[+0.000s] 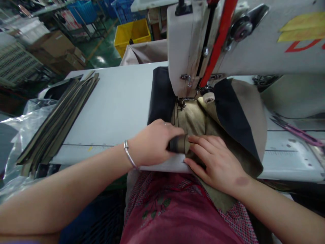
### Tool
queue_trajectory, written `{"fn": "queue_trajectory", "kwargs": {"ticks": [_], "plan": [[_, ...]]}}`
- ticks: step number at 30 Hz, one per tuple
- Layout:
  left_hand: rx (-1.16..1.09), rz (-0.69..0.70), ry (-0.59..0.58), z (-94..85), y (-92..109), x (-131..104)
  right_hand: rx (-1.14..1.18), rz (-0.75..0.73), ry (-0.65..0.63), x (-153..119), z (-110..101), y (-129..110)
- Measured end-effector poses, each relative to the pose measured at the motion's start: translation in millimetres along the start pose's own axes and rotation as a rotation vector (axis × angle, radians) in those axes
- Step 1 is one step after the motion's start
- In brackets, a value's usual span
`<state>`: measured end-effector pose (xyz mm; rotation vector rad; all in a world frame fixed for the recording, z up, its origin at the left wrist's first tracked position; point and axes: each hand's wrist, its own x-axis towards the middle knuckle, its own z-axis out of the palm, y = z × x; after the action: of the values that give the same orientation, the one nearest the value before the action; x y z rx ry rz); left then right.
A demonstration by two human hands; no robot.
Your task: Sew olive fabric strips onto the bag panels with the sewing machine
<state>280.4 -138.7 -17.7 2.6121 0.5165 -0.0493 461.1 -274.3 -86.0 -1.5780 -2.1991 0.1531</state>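
An olive and dark navy piece of fabric point(194, 117) lies under the needle area of a white sewing machine point(181, 54). My left hand point(154, 142) is closed on a folded edge of this fabric, in front of the presser foot point(181, 103). My right hand point(213, 157) lies on the olive part with its fingers stretched out, the tips close to the folded edge. Part of the fabric hangs over the table's front edge, and its right side curls up in a navy and taupe flap point(236, 115).
Pink-handled scissors point(299, 132) lie at the right. A stack of olive and black fabric strips point(61, 118) rests on the left end of the white table point(114, 101), beside clear plastic point(15, 135). Beyond stand a yellow crate point(133, 34) and cardboard boxes point(56, 47).
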Motion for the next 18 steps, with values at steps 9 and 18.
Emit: {"fn": "queue_trajectory", "kwargs": {"ticks": [9, 18], "plan": [[0.33, 0.122, 0.035, 29.0, 0.2, -20.4, -0.008, 0.024, 0.005, 1.8, 3.2, -3.3], [0.299, 0.121, 0.057, 26.9, -2.4, -16.1, 0.008, 0.017, -0.024, 2.2, 0.4, -1.9]]}}
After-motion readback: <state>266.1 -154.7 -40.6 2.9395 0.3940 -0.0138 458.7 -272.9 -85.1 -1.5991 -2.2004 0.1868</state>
